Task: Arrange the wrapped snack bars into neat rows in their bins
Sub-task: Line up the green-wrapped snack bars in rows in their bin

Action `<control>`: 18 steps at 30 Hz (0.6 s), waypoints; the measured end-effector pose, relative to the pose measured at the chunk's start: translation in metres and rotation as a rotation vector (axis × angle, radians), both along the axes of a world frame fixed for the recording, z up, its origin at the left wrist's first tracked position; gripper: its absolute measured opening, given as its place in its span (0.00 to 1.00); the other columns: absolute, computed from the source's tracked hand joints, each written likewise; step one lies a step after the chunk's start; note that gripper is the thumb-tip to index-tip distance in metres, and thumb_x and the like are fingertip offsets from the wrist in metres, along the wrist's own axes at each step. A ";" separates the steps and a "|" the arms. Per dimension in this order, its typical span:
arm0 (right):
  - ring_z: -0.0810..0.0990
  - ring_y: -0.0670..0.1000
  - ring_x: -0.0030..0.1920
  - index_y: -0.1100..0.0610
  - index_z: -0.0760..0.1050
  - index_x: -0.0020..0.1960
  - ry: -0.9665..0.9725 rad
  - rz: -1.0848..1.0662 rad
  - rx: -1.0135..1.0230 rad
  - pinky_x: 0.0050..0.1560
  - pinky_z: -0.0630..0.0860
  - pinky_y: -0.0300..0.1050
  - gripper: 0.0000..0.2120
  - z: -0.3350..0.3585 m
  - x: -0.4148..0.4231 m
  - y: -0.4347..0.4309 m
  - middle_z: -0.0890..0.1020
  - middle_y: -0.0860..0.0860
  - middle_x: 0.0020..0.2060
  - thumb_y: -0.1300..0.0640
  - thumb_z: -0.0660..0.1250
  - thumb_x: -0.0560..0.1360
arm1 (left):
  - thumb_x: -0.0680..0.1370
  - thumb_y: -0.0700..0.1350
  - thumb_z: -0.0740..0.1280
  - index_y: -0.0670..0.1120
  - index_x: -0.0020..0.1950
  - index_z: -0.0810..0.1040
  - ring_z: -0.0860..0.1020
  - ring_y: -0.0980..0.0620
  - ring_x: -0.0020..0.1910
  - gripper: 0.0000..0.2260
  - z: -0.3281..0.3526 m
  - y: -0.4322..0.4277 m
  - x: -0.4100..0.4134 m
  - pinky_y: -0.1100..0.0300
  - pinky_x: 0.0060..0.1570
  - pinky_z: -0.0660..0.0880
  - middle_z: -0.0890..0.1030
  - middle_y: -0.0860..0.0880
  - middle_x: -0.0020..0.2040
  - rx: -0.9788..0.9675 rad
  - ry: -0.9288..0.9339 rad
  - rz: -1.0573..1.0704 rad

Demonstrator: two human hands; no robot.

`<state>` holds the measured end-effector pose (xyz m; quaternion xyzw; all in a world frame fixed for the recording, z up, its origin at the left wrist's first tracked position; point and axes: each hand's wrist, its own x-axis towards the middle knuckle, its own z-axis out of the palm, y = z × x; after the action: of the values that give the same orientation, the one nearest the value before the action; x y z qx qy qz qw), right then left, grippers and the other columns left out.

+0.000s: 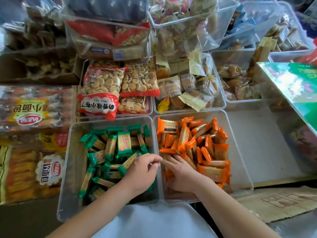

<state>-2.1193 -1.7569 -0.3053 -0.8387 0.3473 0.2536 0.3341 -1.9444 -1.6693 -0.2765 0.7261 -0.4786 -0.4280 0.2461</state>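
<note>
Two clear bins sit side by side in front of me. The left bin (72,152) holds several green-wrapped snack bars (124,145) lying jumbled at mixed angles. The right bin (240,152) holds several orange-wrapped snack bars (211,172) in a loose heap. My left hand (142,170) hovers over the right side of the green bin with its fingers curled near the wall between the bins; what it holds, if anything, is hidden. My right hand (181,174) lies flat in the orange bin, fingers straight, pressing on orange bars at the bin's left side.
Behind these bins stand a bin of red-banded biscuit bags (103,93) and a bin of small wrapped cakes (188,90). Large bread packs (30,110) lie at the left. A green box (295,83) leans at the right, above a grey surface (257,143).
</note>
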 end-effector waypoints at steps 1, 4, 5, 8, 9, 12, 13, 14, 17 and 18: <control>0.44 0.59 0.83 0.43 0.46 0.84 0.014 0.043 -0.054 0.82 0.46 0.56 0.44 -0.008 0.001 -0.001 0.49 0.47 0.84 0.48 0.68 0.76 | 0.83 0.44 0.66 0.55 0.62 0.83 0.79 0.62 0.55 0.11 0.000 0.002 0.000 0.64 0.59 0.78 0.81 0.60 0.56 0.005 0.011 0.003; 0.47 0.59 0.82 0.44 0.49 0.83 0.042 0.139 -0.226 0.80 0.47 0.57 0.40 -0.014 0.004 0.000 0.49 0.47 0.84 0.41 0.64 0.78 | 0.83 0.44 0.66 0.54 0.62 0.83 0.78 0.65 0.53 0.10 -0.002 0.003 0.002 0.72 0.54 0.74 0.81 0.60 0.55 0.006 0.029 0.000; 0.47 0.58 0.82 0.44 0.51 0.83 0.053 0.165 -0.246 0.80 0.47 0.57 0.38 -0.012 0.004 0.001 0.49 0.47 0.84 0.40 0.63 0.78 | 0.83 0.44 0.66 0.54 0.61 0.83 0.79 0.64 0.52 0.10 -0.002 0.003 0.003 0.73 0.52 0.73 0.82 0.60 0.54 0.008 0.039 0.004; 0.46 0.56 0.83 0.45 0.58 0.82 0.051 0.219 -0.263 0.81 0.44 0.58 0.35 -0.005 -0.007 0.004 0.53 0.46 0.84 0.37 0.61 0.78 | 0.83 0.44 0.66 0.53 0.61 0.84 0.79 0.64 0.50 0.10 -0.001 0.003 0.003 0.73 0.50 0.73 0.82 0.59 0.53 0.018 0.062 0.011; 0.47 0.56 0.83 0.45 0.62 0.80 0.041 0.223 -0.264 0.81 0.42 0.58 0.34 -0.002 -0.015 0.003 0.57 0.46 0.83 0.36 0.60 0.77 | 0.83 0.44 0.66 0.53 0.61 0.83 0.78 0.65 0.50 0.10 -0.001 0.003 0.004 0.74 0.50 0.72 0.82 0.59 0.53 0.018 0.067 0.012; 0.49 0.53 0.84 0.46 0.71 0.76 0.042 0.210 -0.221 0.81 0.40 0.56 0.33 0.012 -0.039 -0.004 0.68 0.42 0.78 0.31 0.60 0.75 | 0.84 0.43 0.66 0.52 0.62 0.83 0.77 0.67 0.52 0.10 -0.001 0.003 0.004 0.77 0.49 0.71 0.82 0.59 0.54 0.023 0.086 0.013; 0.49 0.52 0.84 0.45 0.72 0.75 0.061 0.218 -0.204 0.81 0.40 0.56 0.33 0.017 -0.044 -0.006 0.69 0.42 0.77 0.30 0.61 0.76 | 0.84 0.43 0.66 0.52 0.62 0.83 0.77 0.67 0.52 0.10 -0.002 0.002 0.005 0.77 0.49 0.71 0.82 0.59 0.54 0.026 0.092 0.016; 0.49 0.52 0.84 0.45 0.73 0.75 0.087 0.223 -0.191 0.82 0.42 0.56 0.33 0.022 -0.045 -0.007 0.71 0.43 0.76 0.30 0.62 0.75 | 0.84 0.43 0.66 0.52 0.62 0.83 0.77 0.68 0.53 0.10 -0.002 0.002 0.005 0.78 0.49 0.71 0.82 0.59 0.55 0.029 0.096 0.018; 0.49 0.52 0.84 0.43 0.72 0.75 0.183 0.234 -0.096 0.82 0.44 0.57 0.35 0.034 -0.038 -0.010 0.74 0.46 0.74 0.29 0.65 0.72 | 0.83 0.43 0.66 0.53 0.62 0.83 0.77 0.69 0.53 0.10 -0.002 0.001 0.005 0.78 0.49 0.71 0.82 0.60 0.54 0.034 0.104 0.026; 0.50 0.53 0.83 0.43 0.71 0.75 0.208 0.224 -0.040 0.83 0.46 0.57 0.37 0.041 -0.033 -0.014 0.74 0.45 0.74 0.28 0.66 0.71 | 0.83 0.43 0.66 0.53 0.62 0.83 0.77 0.69 0.52 0.10 -0.002 0.002 0.004 0.77 0.49 0.72 0.82 0.60 0.54 0.039 0.107 0.029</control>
<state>-2.1525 -1.7708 -0.2646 -0.8480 0.2892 0.3678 0.2490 -1.9400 -1.6677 -0.2784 0.7135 -0.4459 -0.4719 0.2635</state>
